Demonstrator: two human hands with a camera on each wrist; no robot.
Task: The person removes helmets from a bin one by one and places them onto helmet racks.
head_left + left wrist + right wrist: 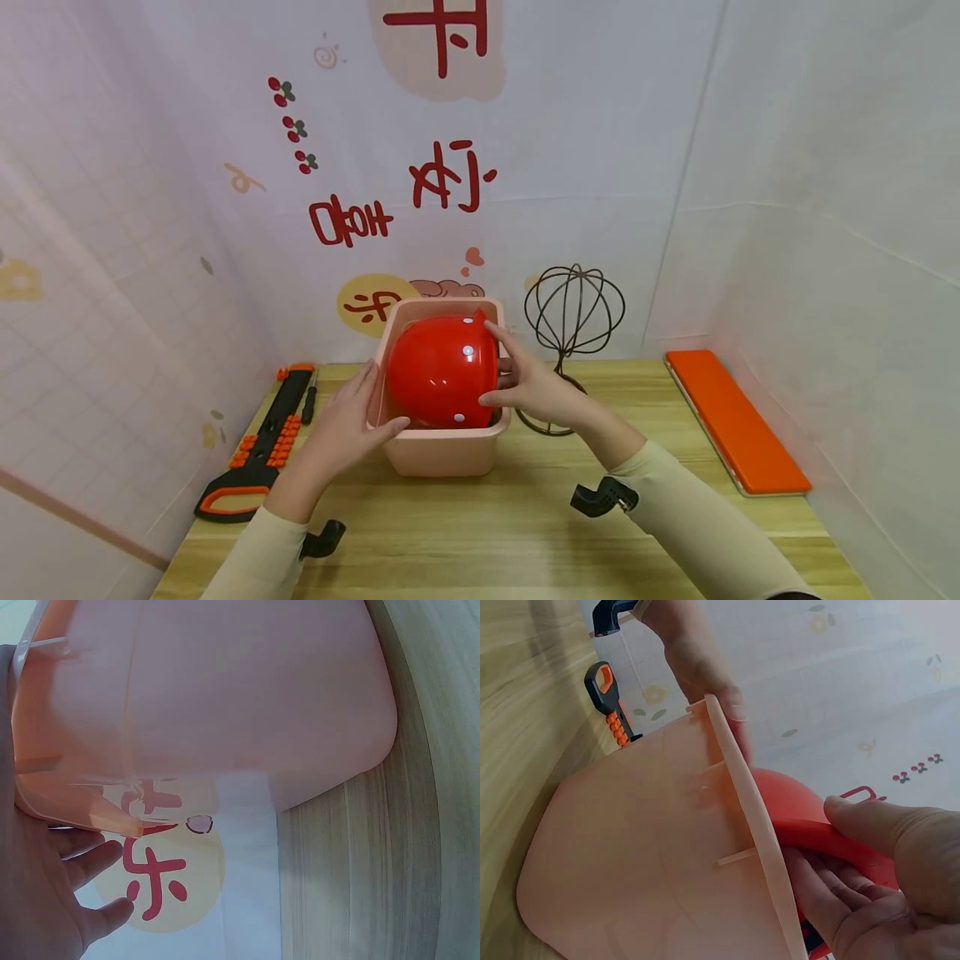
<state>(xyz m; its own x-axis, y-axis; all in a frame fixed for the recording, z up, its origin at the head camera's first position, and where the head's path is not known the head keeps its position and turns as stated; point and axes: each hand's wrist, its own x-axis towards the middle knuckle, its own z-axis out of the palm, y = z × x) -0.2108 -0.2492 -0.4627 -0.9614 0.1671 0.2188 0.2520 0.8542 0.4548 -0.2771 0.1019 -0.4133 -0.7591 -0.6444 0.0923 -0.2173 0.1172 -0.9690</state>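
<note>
A glossy red helmet (438, 371) with white round rivets lies on its side inside a pale pink plastic bin (441, 454). My right hand (542, 390) grips the helmet's brim at the bin's right side. In the right wrist view the thumb lies on the outside of the red brim (817, 834) and the other fingers go under it. My left hand (341, 429) rests at the bin's left rim, its thumb extended over the front left corner. The left wrist view shows its fingers (109, 919) relaxed beside the rim.
A black wire stand (560, 360) with a balloon-shaped top stands behind my right hand. An orange flat case (738, 425) lies at the right. On the left are a black-and-orange tool strip (262, 442) and a small screwdriver (309, 404). Printed cloth walls (585, 167) enclose the table.
</note>
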